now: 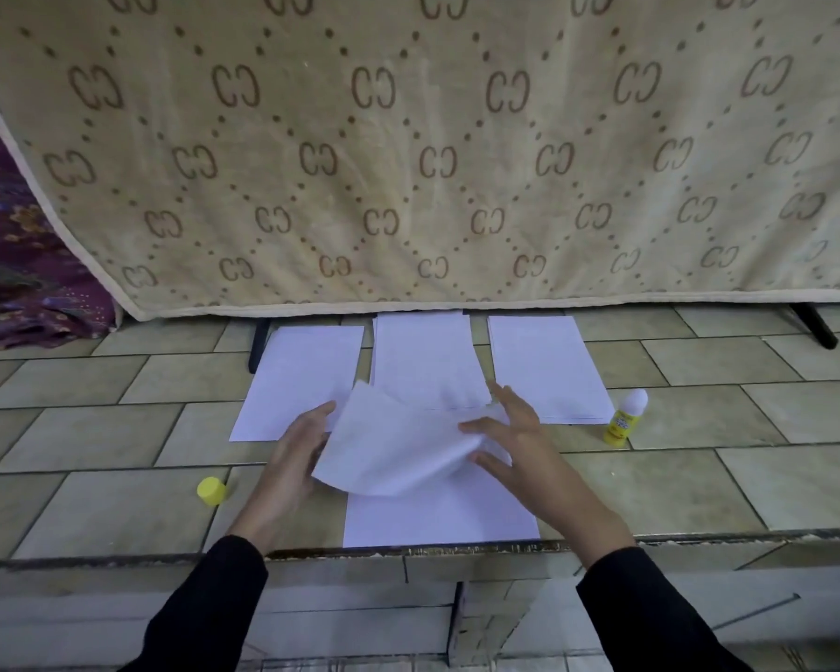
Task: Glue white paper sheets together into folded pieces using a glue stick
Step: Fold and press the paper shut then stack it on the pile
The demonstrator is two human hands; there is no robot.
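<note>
A curled sheet (398, 443) of white paper arches at frame centre over a flat sheet (437, 521). Behind them, in a row, lie the left sheet (297, 380), middle sheet (423, 356) and right sheet (549, 366). An uncapped yellow glue stick (624, 419) stands at right. Its yellow cap (211, 490) lies lower left.

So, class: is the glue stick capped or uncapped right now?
Uncapped. The glue stick stands upright with its white tip bare, and the yellow cap lies well apart from it.
</note>
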